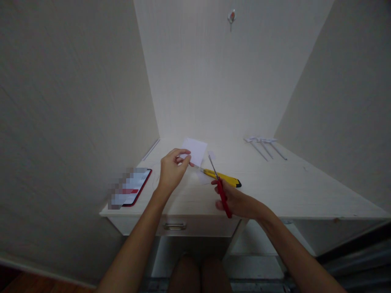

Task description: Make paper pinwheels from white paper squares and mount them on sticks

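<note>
Paper sheet (pixel 194 149) in left hand (pixel 171 173): thin, matt white; scissors (pixel 219 185) in right hand (pixel 235 201): bare metal blades w/ glossy red plastic handles. Desk (pixel 290 183) looks like pale whitewashed wood, matt, faint grain, w/ a metal drawer pull (pixel 174 226). Utility knife (pixel 222 177) is yellow plastic w/ black end; phone (pixel 134 187) has glossy screen, red edge.

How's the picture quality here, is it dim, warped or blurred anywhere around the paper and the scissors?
Head view: dim and underexposed, no glare; wide-angle bend splays the walls and desk edges; the phone screen is pixelated; the left hand holding white paper and the right hand on red-handled scissors look soft, with only faint shadows.
</note>
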### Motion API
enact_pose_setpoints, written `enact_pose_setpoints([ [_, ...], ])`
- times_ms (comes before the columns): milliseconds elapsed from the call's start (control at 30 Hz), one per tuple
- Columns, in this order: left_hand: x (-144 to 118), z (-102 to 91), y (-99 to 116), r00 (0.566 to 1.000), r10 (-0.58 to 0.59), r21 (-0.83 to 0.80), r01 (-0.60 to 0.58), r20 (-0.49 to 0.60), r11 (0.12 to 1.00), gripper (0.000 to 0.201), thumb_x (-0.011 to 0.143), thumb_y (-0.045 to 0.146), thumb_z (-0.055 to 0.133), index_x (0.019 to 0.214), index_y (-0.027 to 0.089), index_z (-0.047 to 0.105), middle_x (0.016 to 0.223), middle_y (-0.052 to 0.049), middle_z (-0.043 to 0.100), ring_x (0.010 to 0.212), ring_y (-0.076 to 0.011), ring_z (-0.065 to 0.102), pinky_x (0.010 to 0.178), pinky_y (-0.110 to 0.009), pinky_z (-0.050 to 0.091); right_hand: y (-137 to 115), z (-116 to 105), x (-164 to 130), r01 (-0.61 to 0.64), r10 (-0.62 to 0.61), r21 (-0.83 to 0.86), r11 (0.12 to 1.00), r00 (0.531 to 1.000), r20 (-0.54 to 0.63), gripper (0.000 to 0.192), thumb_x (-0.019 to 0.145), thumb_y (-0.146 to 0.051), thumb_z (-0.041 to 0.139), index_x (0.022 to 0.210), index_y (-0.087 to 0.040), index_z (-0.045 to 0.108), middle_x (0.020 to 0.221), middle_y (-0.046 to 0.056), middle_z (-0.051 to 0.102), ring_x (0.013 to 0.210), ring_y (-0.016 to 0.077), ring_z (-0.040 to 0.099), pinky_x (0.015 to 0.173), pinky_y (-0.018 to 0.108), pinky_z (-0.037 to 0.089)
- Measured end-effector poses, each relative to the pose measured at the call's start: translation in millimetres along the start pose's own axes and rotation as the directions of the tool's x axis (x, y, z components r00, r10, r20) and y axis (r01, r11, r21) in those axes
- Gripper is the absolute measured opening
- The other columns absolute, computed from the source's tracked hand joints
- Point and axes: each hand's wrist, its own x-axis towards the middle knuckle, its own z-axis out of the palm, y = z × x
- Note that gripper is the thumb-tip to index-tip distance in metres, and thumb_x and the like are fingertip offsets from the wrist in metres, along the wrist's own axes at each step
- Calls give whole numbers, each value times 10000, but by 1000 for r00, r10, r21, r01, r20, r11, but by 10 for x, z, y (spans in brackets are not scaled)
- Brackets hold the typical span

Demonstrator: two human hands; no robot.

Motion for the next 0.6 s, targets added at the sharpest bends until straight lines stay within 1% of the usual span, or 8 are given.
enact_pose_setpoints([
  [67, 5, -9, 12, 1000, 8, 25, -8, -12, 1000, 163, 739, 268, 572, 835, 140, 606, 863, -55, 623, 591, -109, 636, 532, -187, 468, -28, -7, -8, -14, 16, 85, 996, 1000, -20, 498, 606, -309, 690, 1012, -187, 429, 789, -11, 435, 627, 88, 392, 563, 245, 355],
  [133, 10, -16, 26, 1000, 14, 46, -13, -18, 999, 163, 739, 269, 573, 837, 143, 608, 868, -57, 627, 590, -107, 636, 529, -184, 470, -40, 1, -14, -19, 29, 234, 972, 999, -39, 483, 632, -435, 671, 977, -175, 454, 748, -17, 413, 598, 78, 377, 546, 245, 333],
  [167, 11, -17, 35, 1000, 16, 49, -15, -20, 999, 163, 739, 267, 573, 839, 144, 609, 872, -58, 628, 591, -107, 637, 530, -183, 471, -44, 11, -19, -33, 38, 327, 944, 999, -8, 494, 658, -521, 623, 960, -165, 463, 725, -21, 400, 577, 72, 369, 534, 247, 320],
  [233, 12, -14, 53, 1000, 19, 44, -18, -22, 999, 163, 741, 266, 572, 841, 143, 609, 877, -61, 626, 597, -109, 639, 537, -185, 474, -60, 35, -35, -113, 50, 485, 867, 989, 139, 571, 678, -652, 511, 939, -146, 474, 706, -20, 393, 548, 63, 373, 514, 249, 299],
  [267, 12, -11, 64, 1000, 20, 37, -19, -20, 999, 163, 743, 266, 571, 841, 142, 610, 877, -62, 625, 598, -111, 640, 540, -186, 477, -73, 48, -46, -160, 50, 534, 830, 976, 214, 597, 678, -680, 480, 929, -139, 478, 708, -14, 401, 546, 63, 385, 510, 248, 294],
  [333, 8, -1, 90, 1000, 20, 22, -20, -15, 1000, 162, 742, 265, 571, 837, 139, 610, 874, -62, 621, 594, -112, 640, 538, -186, 479, -107, 72, -63, -227, 48, 589, 776, 952, 302, 600, 668, -684, 489, 911, -136, 480, 722, -1, 424, 561, 68, 409, 509, 246, 290],
  [433, -4, 13, 131, 1000, 21, 0, -21, -4, 1000, 153, 734, 260, 576, 817, 136, 608, 861, -57, 616, 583, -109, 638, 521, -180, 478, -153, 96, -61, -242, 32, 644, 725, 947, 320, 590, 642, -671, 536, 897, -144, 468, 721, 5, 440, 572, 75, 397, 514, 250, 289],
  [600, -25, 20, 173, 1000, 15, -31, -14, 11, 999, 148, 729, 256, 578, 805, 132, 603, 874, -58, 614, 575, -103, 635, 516, -173, 481, -155, 103, -8, -236, 9, 643, 728, 942, 335, 618, 650, -693, 504, 899, -130, 456, 700, 8, 437, 553, 70, 376, 496, 247, 265],
])
